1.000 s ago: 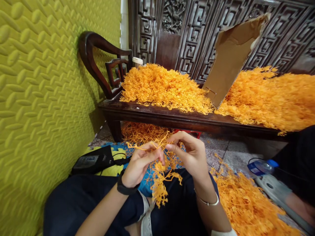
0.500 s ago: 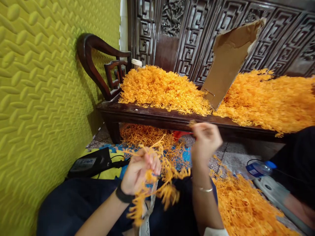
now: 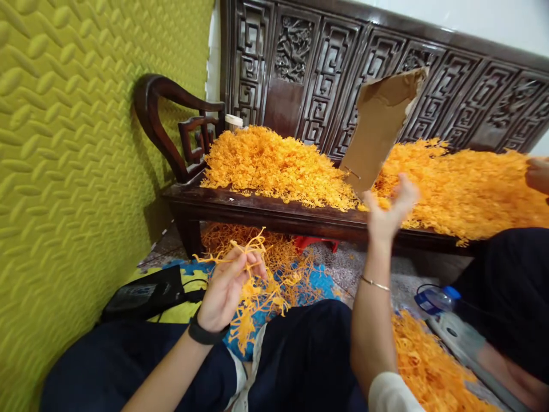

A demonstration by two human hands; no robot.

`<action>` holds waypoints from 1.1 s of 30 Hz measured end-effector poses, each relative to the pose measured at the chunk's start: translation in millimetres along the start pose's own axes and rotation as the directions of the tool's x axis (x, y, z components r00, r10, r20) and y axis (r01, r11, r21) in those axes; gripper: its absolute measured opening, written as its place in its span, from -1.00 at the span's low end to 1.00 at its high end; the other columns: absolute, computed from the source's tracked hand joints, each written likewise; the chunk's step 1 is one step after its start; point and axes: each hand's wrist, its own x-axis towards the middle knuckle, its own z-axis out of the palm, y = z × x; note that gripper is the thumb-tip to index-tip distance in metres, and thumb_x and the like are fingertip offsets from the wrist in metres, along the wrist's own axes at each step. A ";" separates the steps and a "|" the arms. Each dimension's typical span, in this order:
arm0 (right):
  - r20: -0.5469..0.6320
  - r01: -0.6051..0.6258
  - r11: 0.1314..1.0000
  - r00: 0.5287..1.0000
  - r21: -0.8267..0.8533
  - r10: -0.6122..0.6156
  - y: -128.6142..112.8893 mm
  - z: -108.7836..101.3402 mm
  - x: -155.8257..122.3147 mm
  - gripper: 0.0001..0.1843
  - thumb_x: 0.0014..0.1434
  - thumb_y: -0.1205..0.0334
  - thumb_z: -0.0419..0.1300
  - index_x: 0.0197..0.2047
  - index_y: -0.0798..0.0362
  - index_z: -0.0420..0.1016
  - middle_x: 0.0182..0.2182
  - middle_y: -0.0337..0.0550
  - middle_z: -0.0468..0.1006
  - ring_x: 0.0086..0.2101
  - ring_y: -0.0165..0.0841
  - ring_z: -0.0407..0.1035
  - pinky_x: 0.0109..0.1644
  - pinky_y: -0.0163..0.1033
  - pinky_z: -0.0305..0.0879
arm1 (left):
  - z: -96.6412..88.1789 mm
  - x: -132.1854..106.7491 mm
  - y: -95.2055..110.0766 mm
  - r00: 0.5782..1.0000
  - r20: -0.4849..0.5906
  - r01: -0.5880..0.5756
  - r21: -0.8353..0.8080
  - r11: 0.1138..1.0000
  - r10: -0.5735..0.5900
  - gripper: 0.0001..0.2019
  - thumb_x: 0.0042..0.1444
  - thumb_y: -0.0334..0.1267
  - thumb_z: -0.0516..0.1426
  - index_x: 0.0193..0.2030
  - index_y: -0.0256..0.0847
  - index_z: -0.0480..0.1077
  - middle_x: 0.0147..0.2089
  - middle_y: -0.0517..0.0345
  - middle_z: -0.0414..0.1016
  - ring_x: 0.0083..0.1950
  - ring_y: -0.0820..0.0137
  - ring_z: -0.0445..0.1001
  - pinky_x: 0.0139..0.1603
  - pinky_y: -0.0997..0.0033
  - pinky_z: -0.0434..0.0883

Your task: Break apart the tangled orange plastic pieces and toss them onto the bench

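My left hand (image 3: 227, 286), with a black band on its wrist, is closed on a cluster of orange plastic sprues (image 3: 253, 294). Thin branching stems stick up past its fingertips and more dangle below. My right hand (image 3: 388, 212), somewhat blurred, reaches over the bench's front edge with thumb and fingers spread apart. A small orange bit (image 3: 383, 203) shows by its palm; whether it is loose or part of the pile behind, I cannot tell. Left of that hand lies a heap of small orange pieces (image 3: 274, 166) on the dark wooden bench (image 3: 249, 207).
An upright cardboard piece (image 3: 375, 126) divides that heap from a second orange pile (image 3: 463, 189). Stripped orange stems (image 3: 287, 269) cover the floor mat under the bench. More sprues (image 3: 429, 366) lie at lower right, near a bottle (image 3: 437, 298). Another person's hand (image 3: 538, 174) is at the right edge.
My right hand has moved right toward the bench, and its pinched fingers have spread. My left hand has shifted slightly left, still gripping the sprues. Another person's hand has appeared at right.
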 end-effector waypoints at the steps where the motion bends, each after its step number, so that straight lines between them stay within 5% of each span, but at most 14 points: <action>1: 0.001 -0.056 0.998 0.998 0.008 0.056 8.6 11.9 -3.7 -0.28 -0.01 0.16 0.29 0.19 0.13 0.18 0.17 0.23 0.15 0.07 -0.16 0.23 0.03 -0.11 0.26 | -0.1 0.6 0.0 1.000 -0.010 0.001 -0.005 1.000 -0.001 -0.83 0.05 -0.19 0.20 -0.44 -0.25 0.42 -0.36 0.16 0.40 -0.36 0.39 0.41 -0.29 0.38 0.34; 4: -0.047 -0.249 0.962 0.966 0.114 0.256 27.5 36.3 -31.4 -0.20 -0.14 0.19 0.32 0.18 0.12 0.18 0.10 0.17 0.27 -0.04 -0.18 0.34 -0.03 -0.07 0.31 | -1.5 3.8 1.0 0.999 -0.035 0.013 -0.020 1.000 -0.014 -0.84 0.04 -0.18 0.19 -0.40 -0.25 0.44 -0.32 0.13 0.43 -0.34 0.37 0.42 -0.26 0.36 0.34; 9: 0.118 -0.393 0.873 0.919 0.289 0.375 10.6 42.0 -70.6 -0.62 -0.12 0.14 0.27 -0.23 0.17 0.47 -0.26 0.00 0.53 -0.31 -0.30 0.46 -0.19 -0.14 0.39 | -5.0 8.5 0.2 0.998 -0.029 0.055 -0.102 0.993 -0.058 -0.79 0.08 -0.14 0.14 -0.29 -0.25 0.48 -0.22 0.06 0.48 -0.29 0.34 0.44 -0.21 0.33 0.36; 15: 0.343 -0.353 0.830 0.916 0.433 0.211 -66.1 26.7 -81.9 -0.85 0.02 0.22 0.26 -0.31 0.10 0.53 -0.37 -0.15 0.57 -0.39 -0.39 0.47 -0.20 -0.23 0.39 | -7.4 9.6 -3.7 0.997 0.057 0.066 -0.167 0.984 -0.057 -0.70 0.16 -0.18 0.05 -0.06 -0.27 0.45 -0.12 0.01 0.50 -0.11 0.29 0.44 -0.11 0.33 0.38; 19: 0.554 -0.348 0.835 0.830 0.426 0.063 -105.4 13.1 -96.8 -0.89 0.12 0.24 0.20 -0.28 0.05 0.54 -0.38 -0.18 0.56 -0.37 -0.40 0.46 -0.22 -0.27 0.37 | -8.1 9.6 -3.0 0.997 0.077 0.040 -0.131 0.991 -0.030 -0.65 0.18 -0.16 0.02 0.01 -0.29 0.41 -0.01 -0.05 0.46 0.00 0.24 0.41 0.02 0.28 0.33; 28: 0.737 -0.092 0.925 0.636 0.368 -0.230 -130.9 8.9 -110.0 -0.91 0.15 0.24 0.19 -0.33 0.06 0.48 -0.37 -0.19 0.49 -0.33 -0.43 0.37 -0.21 -0.31 0.28 | -3.9 5.0 3.8 0.995 0.091 0.051 -0.178 0.983 -0.035 -0.53 0.20 -0.03 -0.04 0.17 -0.22 0.27 0.19 -0.08 0.33 0.22 0.09 0.24 0.19 0.05 0.18; 33: 0.814 0.002 0.964 0.534 0.268 -0.227 -137.3 21.3 -127.5 -0.86 0.12 0.17 0.22 -0.28 0.05 0.48 -0.48 -0.27 0.44 -0.49 -0.50 0.27 -0.41 -0.39 0.17 | -1.5 -1.0 2.9 0.984 0.174 0.077 -0.193 0.978 -0.043 -0.46 0.19 0.08 -0.07 0.23 -0.12 0.19 0.31 0.01 0.18 0.35 0.13 0.02 0.27 0.09 0.06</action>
